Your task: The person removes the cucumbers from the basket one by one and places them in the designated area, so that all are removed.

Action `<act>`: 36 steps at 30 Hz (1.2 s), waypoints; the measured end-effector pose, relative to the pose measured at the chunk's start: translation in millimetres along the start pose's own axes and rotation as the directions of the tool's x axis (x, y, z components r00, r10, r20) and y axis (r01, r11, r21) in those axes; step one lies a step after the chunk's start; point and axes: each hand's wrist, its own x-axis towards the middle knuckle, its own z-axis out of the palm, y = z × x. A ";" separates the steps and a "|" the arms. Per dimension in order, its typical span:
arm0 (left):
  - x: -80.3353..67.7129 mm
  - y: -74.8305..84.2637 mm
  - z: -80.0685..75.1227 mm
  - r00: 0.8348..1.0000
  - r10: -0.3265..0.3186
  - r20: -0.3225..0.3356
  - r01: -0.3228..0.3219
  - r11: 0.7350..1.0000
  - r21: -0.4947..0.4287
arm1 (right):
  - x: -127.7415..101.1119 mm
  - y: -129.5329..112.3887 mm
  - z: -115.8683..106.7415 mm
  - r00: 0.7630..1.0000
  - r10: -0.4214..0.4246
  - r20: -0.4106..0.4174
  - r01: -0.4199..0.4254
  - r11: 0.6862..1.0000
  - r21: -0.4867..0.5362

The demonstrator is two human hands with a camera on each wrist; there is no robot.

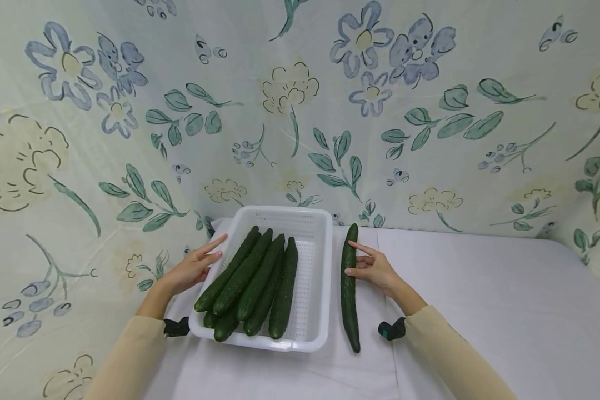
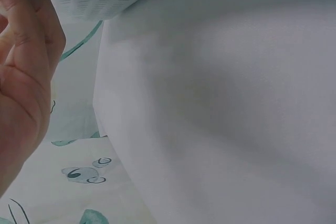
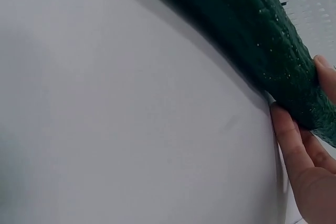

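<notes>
Nearest to the right wrist camera is one cucumber, just right of the white basket, its long axis roughly along the basket's side. The right-hand grip pinches it from the right, above its middle (whether the desk supports it, I cannot tell). The left-hand grip, fingers extended, is farther, by the opposite rim.

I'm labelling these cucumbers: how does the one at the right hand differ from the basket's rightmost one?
The lone cucumber is outside the white basket; the rightmost cucumber lies inside. The right hand holds the lone cucumber; the rightmost cucumber is untouched. Both are dark green.
</notes>
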 end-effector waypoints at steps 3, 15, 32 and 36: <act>-0.9 0.7 0.6 1.000 -0.002 -0.005 0.002 1.000 0.002 | -0.1 0.6 0.0 1.000 -0.019 0.004 0.019 0.999 -0.033; 1.2 0.3 0.6 1.000 0.014 -0.005 -0.014 1.000 0.015 | 1.1 0.8 -4.8 0.999 -0.043 0.009 0.044 0.992 -0.115; 0.8 0.3 0.2 1.000 0.002 -0.015 -0.002 1.000 -0.010 | -8.6 0.9 -23.1 1.000 0.022 0.000 -0.022 0.996 -0.092; 0.6 -0.5 0.6 1.000 0.002 -0.012 -0.002 1.000 -0.008 | -12.4 1.2 -24.2 1.000 0.016 0.010 -0.016 0.996 -0.083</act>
